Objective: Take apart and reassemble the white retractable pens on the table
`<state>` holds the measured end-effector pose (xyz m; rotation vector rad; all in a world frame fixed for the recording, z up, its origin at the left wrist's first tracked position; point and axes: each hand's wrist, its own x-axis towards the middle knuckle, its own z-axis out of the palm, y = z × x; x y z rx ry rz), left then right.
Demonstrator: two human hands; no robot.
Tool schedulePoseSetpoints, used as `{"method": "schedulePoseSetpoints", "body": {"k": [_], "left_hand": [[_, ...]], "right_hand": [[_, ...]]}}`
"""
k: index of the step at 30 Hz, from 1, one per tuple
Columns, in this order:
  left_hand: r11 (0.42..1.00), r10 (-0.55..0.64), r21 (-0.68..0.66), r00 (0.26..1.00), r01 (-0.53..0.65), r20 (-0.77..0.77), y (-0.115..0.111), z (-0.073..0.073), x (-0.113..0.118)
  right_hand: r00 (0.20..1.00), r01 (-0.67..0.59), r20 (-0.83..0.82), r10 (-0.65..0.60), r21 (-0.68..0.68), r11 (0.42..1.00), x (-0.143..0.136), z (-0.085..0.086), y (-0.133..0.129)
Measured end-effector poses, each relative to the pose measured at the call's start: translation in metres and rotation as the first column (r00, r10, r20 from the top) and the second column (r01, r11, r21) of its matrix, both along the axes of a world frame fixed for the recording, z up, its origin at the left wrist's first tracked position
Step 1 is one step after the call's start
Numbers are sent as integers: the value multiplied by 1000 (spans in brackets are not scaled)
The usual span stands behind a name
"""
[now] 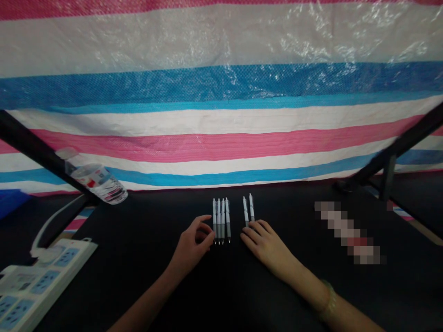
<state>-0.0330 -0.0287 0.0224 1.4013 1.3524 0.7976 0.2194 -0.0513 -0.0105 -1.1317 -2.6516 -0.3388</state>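
Several white pens with grey grips lie side by side on the black table, tips toward me. At their left edge is my left hand, its index finger and thumb apart and close to the outermost pen; whether it touches that pen I cannot tell. Two more white pens lie a short gap to the right. Over their lower ends rests my right hand, fingers stretched out and lying flat, hiding the pens' tips. A pale bracelet circles the right wrist.
A white power strip with a plugged-in cable lies at the left. Behind it, a clear bottle leans near a black bar. A pixelated strip appears on the right. Striped plastic sheeting hangs behind the table.
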Motion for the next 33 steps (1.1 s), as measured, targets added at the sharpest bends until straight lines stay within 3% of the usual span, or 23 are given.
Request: {"method": "schedulePoseSetpoints", "body": {"k": [5, 7, 10, 13, 15, 18, 21, 23, 28, 30, 33], "left_hand": [[1000, -11, -10, 997, 12, 82, -18, 6, -1], [1000, -11, 7, 992, 10, 122, -21, 4, -2], [999, -34, 20, 988, 32, 153, -24, -1, -4], [997, -75, 16, 986, 73, 151, -28, -3, -6], [991, -137, 12, 982, 136, 134, -33, -2, -6], [960, -276, -18, 956, 279, 96, -42, 1, -5], [941, -331, -36, 935, 338, 128, -47, -2, -2], [959, -272, -28, 943, 282, 192, -48, -5, 0], [994, -74, -62, 957, 95, 279, -45, -13, 3], [995, -48, -71, 961, 70, 274, -47, -14, 3], [995, -33, -85, 961, 58, 273, -51, -18, 5]], "right_hand": [[984, -161, -71, 163, 38, 986, -1, 16, -3], [959, -206, -184, 217, 78, 975, -1, 26, -7], [889, -158, -427, 166, 54, 986, 1, 40, -16], [689, -56, -724, 33, -7, 998, 2, 48, -30], [500, 24, -850, -166, -178, 984, 1, 48, -38], [214, -92, -855, -472, -499, 862, -3, 43, -47], [63, -353, -751, -657, -633, 689, -8, 35, -48], [53, -445, -699, -713, -656, 610, -12, 27, -45], [164, -529, -606, -778, -720, 449, -17, 8, -39], [186, -508, -589, -786, -743, 436, -16, 2, -39], [187, -437, -604, -775, -757, 485, -15, -1, -43]]}}
